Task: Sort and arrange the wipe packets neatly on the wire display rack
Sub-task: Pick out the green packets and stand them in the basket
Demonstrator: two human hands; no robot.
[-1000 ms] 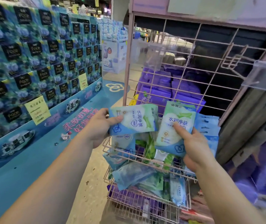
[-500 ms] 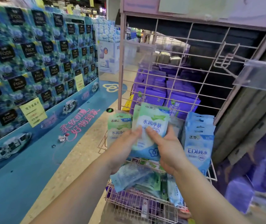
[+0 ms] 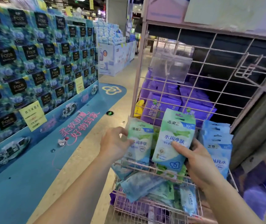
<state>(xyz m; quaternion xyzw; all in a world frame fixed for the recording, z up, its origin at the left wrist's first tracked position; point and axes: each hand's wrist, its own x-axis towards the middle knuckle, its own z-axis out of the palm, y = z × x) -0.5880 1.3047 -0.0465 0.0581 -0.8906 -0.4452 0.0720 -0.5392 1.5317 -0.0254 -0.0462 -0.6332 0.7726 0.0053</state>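
Observation:
A pink wire display rack (image 3: pixel 198 75) stands in front of me with wire baskets low down. My right hand (image 3: pixel 196 160) grips a green and white wipe packet (image 3: pixel 174 138), held upright over the upper basket. My left hand (image 3: pixel 114 143) holds the left edge of another green packet (image 3: pixel 139 139) standing at the basket's left end. A row of blue packets (image 3: pixel 217 143) stands upright at the right end. Several loose blue and green packets (image 3: pixel 146 185) lie jumbled in the lower basket (image 3: pixel 145 209).
Purple packs (image 3: pixel 164 101) are stacked behind the rack's grid. A clear plastic tag holder (image 3: pixel 169 65) and a wire hook (image 3: pixel 248 68) stick out from the grid. A tall blue tissue display (image 3: pixel 32 62) runs along the left, with an aisle floor (image 3: pixel 87 156) between.
My hands, pressed together on one packet half a second ago, have parted. The left now holds a packet at the basket's left end; the right holds its packet upright in the middle.

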